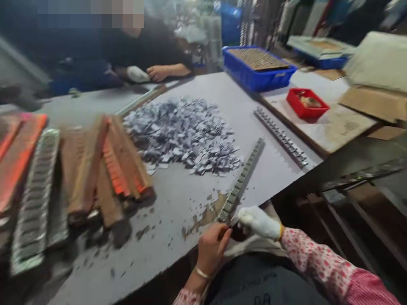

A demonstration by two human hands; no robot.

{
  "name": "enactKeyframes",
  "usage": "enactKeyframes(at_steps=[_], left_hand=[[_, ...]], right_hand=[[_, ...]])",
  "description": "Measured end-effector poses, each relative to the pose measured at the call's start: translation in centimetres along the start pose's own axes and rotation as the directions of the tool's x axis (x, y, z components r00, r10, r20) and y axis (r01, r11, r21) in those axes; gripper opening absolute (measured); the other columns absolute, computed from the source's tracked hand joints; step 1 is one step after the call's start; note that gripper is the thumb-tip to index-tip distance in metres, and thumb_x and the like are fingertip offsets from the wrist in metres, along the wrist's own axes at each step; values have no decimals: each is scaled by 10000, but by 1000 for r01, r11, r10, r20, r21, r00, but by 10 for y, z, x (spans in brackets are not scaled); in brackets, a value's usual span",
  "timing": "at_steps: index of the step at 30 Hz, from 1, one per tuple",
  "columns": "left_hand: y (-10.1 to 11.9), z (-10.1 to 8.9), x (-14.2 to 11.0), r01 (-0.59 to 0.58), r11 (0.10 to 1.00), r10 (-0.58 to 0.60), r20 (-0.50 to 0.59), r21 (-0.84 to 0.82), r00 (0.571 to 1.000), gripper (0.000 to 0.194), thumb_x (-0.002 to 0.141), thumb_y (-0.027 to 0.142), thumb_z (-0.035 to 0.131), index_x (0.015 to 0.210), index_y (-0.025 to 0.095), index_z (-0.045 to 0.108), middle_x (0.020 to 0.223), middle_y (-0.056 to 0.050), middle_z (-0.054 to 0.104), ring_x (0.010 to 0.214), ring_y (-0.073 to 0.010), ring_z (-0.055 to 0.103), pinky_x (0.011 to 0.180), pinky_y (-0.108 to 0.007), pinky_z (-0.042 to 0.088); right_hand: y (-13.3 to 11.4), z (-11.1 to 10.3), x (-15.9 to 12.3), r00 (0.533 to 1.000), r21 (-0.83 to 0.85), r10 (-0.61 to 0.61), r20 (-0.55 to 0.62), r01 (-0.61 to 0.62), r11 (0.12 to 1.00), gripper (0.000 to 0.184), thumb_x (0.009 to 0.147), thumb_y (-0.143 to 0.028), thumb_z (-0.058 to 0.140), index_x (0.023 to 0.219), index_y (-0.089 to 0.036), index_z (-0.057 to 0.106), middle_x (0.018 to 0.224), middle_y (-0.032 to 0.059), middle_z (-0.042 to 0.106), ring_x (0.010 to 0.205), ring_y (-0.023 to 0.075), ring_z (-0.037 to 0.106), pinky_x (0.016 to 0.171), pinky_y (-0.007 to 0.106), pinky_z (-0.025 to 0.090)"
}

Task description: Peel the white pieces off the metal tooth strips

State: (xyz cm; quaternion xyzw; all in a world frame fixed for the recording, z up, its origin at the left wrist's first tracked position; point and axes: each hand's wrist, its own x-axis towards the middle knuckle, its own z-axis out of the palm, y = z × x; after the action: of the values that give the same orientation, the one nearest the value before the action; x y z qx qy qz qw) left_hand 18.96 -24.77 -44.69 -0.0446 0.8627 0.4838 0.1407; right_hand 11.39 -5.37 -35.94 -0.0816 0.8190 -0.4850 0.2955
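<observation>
My bare left hand is closed around the near end of a long toothed metal strip that lies slanted across the grey table, at its front edge. My right hand, in a white glove, is closed beside the left, pinching the same end of the strip together with something small and dark that I cannot make out. A heap of small grey-blue flat pieces lies on the table just beyond the strip.
Wooden holders with orange inserts and silvery strips lie at the left. A second metal strip, a red tray and a blue crate sit to the right. Another person's hands rest at the far side.
</observation>
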Motion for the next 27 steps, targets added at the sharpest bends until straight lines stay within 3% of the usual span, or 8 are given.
enactKeyframes(at_steps=[2,4,8,14,18,23,25,27], left_hand=[[24,-8,-2,-16,991,35,-147,131,989,559,725,656,482,1045,221,626,965,-63,642,979,-94,587,922,-255,557],[45,-9,10,16,969,30,-181,245,983,591,741,608,493,1189,227,542,1103,-69,603,1080,-119,561,965,-281,552],[65,3,33,37,957,-33,-19,286,999,435,821,496,360,1163,288,530,1118,-12,573,1085,-100,518,992,-285,536],[65,20,35,-39,945,71,-88,326,994,428,827,504,332,1165,315,514,1075,-3,557,1015,-77,500,909,-234,501],[74,26,31,-56,941,94,-100,333,991,383,836,439,369,1176,311,488,1062,5,549,1010,-73,494,904,-230,512],[70,31,30,-21,960,39,-60,279,997,344,830,354,410,1159,293,491,1089,-5,538,1054,-94,488,935,-254,498],[62,20,39,-69,969,63,31,238,997,340,819,410,449,1125,286,526,1063,-5,554,1004,-77,499,870,-205,465],[59,-1,58,-135,976,101,197,168,975,376,797,483,484,1099,274,563,1003,0,583,894,-38,502,775,-148,419]], right_hand=[[-3,-14,-1,998,-80,-53,35,56,995,483,959,-527,318,741,-158,540,675,40,552,605,132,499,616,259,383],[-2,-31,5,991,-274,-127,29,130,953,461,987,-458,308,715,-148,513,633,21,530,581,115,466,607,255,329],[3,-46,18,977,-678,-211,42,183,712,470,1015,-460,279,770,-157,542,708,24,561,630,131,466,609,296,232],[-13,-40,14,989,-914,-133,57,106,391,452,1010,-473,272,845,-185,578,741,49,595,661,184,546,578,317,150],[-27,-38,14,997,-941,-24,75,79,328,366,975,-420,345,880,-184,609,752,72,615,686,239,608,545,293,242],[-47,-36,26,963,-944,162,217,164,288,186,864,-271,515,861,-139,645,770,114,625,745,306,642,600,352,438],[-50,-35,29,953,-944,199,229,167,285,198,874,-284,515,871,-142,654,779,114,632,766,328,646,604,381,455],[-46,-34,30,962,-939,170,216,157,306,270,925,-333,448,886,-163,655,796,101,641,776,323,648,611,389,452]])
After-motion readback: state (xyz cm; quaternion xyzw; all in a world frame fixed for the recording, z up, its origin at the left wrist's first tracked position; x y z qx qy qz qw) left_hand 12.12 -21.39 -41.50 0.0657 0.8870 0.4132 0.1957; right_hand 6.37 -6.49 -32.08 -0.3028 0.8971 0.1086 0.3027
